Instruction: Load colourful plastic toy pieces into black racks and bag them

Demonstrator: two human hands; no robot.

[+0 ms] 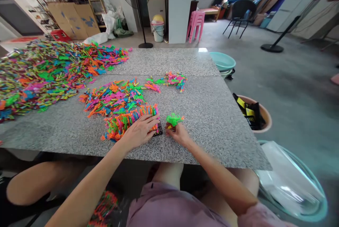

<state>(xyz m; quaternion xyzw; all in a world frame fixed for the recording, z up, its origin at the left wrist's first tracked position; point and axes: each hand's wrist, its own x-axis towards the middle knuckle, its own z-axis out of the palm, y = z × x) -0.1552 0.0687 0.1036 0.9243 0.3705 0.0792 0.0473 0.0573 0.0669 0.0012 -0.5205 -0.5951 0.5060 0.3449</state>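
My left hand (141, 130) lies with its fingers stretched out over the right end of a tight row of bright plastic toys (124, 123). A corner of a black grid tray (159, 129) shows under the row by my fingertips. Just to the right, my right hand (180, 134) is closed on a green plastic toy (173, 118) with an orange tip, held at the table surface. A brown and yellow bit shows beneath the green toy, partly covered by my fingers. The toys look gun-like, but fine detail is too small to make out.
Behind the row lies a loose heap of toys (113, 96), with a smaller cluster (176, 79) farther back. A large pile (45, 71) covers the left of the speckled stone table (201, 114). Basins (224, 61) stand beyond the right edge. Another person's leg (39, 181) is at left.
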